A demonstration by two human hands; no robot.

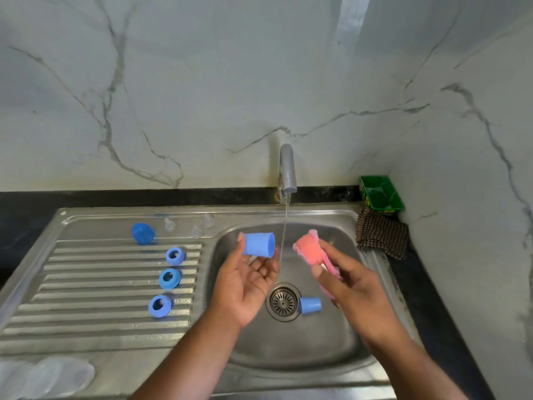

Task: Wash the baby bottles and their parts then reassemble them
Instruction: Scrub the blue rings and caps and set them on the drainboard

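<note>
Blue plastic cup-shaped cap (258,244) is lying on its side in my left hand (245,284), which is pinching it between thumb and fingertips above the steel sink basin (288,350). Its open mouth is facing right, toward the pink sponge-headed brush (310,249) that my right hand (349,287) is gripping by the handle. Only the thin stream of tap water (284,235) is running between them, so I am judging a short leftward push along the cap's axis as enough.

Palm-up, the left hand (248,281) pinches with its fingers (261,268); the right hand (347,282) grips.

Steel drainboard (86,284) with blue rings (170,278), cap (142,233), teats (169,224)
</note>
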